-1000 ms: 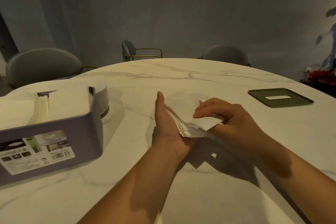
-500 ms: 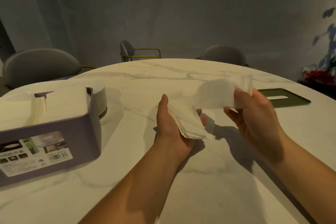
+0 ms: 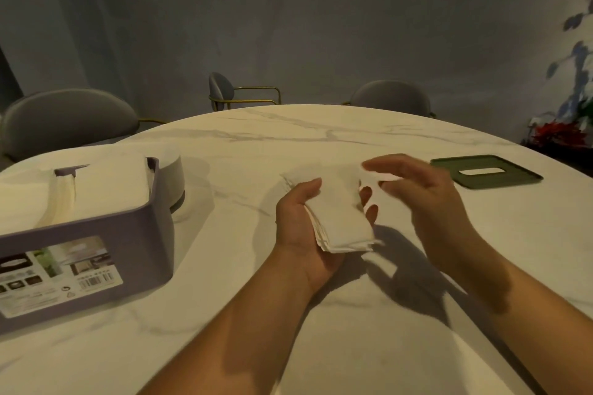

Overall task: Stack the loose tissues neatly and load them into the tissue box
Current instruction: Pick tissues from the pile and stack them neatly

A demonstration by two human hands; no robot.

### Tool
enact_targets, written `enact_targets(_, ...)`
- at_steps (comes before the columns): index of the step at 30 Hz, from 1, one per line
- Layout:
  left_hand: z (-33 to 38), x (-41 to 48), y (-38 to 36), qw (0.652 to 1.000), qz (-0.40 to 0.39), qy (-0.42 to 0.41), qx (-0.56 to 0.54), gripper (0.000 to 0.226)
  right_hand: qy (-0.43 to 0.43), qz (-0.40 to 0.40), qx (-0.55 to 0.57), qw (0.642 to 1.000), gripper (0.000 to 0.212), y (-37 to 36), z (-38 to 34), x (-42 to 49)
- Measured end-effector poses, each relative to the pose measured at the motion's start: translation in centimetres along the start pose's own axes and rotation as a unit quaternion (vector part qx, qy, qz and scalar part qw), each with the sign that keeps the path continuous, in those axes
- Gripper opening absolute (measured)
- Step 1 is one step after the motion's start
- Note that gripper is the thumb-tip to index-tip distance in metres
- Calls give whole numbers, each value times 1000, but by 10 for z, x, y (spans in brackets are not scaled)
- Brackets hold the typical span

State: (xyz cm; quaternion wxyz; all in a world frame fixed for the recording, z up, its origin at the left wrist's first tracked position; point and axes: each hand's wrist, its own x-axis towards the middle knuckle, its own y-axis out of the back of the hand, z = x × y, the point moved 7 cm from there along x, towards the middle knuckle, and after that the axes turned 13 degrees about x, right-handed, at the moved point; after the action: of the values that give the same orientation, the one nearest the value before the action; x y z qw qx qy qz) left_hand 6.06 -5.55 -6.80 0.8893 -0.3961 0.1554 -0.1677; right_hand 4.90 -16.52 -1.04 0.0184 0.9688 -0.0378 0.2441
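The purple tissue box sits at the bench's left edge with its top off and white tissues piled inside. Its green lid lies flat near the far right edge. Over the middle of the bench, the left hand is palm up, thumb and fingers curled round a stack of tissues. The right hand hovers just beside it with loose, blurred fingers; I can't tell if they touch the top sheet.

tissue box left on table, lid right, tissues between
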Motion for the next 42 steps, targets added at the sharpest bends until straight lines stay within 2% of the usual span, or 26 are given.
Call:
enact_targets(1, -2, 0, -1, 1000, -12, 6, 6, 41, -56, 59, 34, 996, 21, 12, 8, 3)
enact_targets(2, -5, -1, -5, 999, -31, 16, 14, 40, -131, 84, 76, 985, 17, 20, 21, 4)
enact_targets(4, -9, -3, -11, 996, -67, 38, 38, 36, -271, 67, 151, 948, 19, 18, 40, -2)
enact_targets(6, -12, -3, -13, 993, -85, 48, 63, 32, -319, 41, 143, 936, 23, 16, 46, -7)
enact_targets(8, -15, -4, -13, 990, -102, 66, 73, 37, -300, 46, 100, 948, 16, 20, 44, -6)
enact_targets(10, -17, -4, -14, 988, -112, 74, 79, 44, -283, 52, 110, 951, 12, 22, 43, -3)
enact_targets(13, -14, -7, -18, 987, -107, 67, 95, 35, -292, 89, 163, 938, 9, 29, 48, -3)
enact_targets(16, -13, -5, -11, 990, -70, 66, 103, 29, -292, 172, 199, 920, 11, 40, 49, -2)
enact_targets(19, -17, -3, -10, 987, -93, 98, 92, 55, -268, 279, 226, 894, 12, 58, 45, -2)
enact_targets(21, -19, -1, -7, 985, -84, 108, 104, 67, -222, 298, 208, 905, 9, 65, 38, 1)
enact_targets(23, -17, 2, -5, 987, -57, 103, 110, 69, -149, 255, 166, 941, 11, 59, 24, 6)
enact_targets(26, -12, 4, -4, 994, -30, 68, 77, 69, -32, 109, 71, 991, 18, 25, 1, 5)
enact_targets(29, -5, 2, -5, 998, -20, 19, 64, 63, -29, -47, 17, 998, 32, -8, 6, -1)
enact_targets(32, 1, 0, -1, 997, -2, -6, 72, 62, -42, -126, -59, 989, 34, -19, 15, -4)
enact_targets(34, 6, 0, 1, 996, 12, -25, 83, 55, -61, -143, -66, 986, 33, -19, 18, -5)
enact_targets(37, 9, 1, 1, 997, 14, -44, 67, 45, -96, -142, -3, 985, 39, -18, 18, -5)
enact_targets(39, 9, 1, 1, 998, 18, -51, 42, 39, -127, -97, 66, 985, 37, -14, 19, -1)
enact_targets(41, 10, 2, 4, 996, 40, -68, 44, 32, -195, -20, 98, 976, 21, -7, 26, -2)
enact_targets(42, 11, 2, 5, 994, 53, -80, 54, 34, -239, -3, 108, 965, 19, -6, 31, -4)
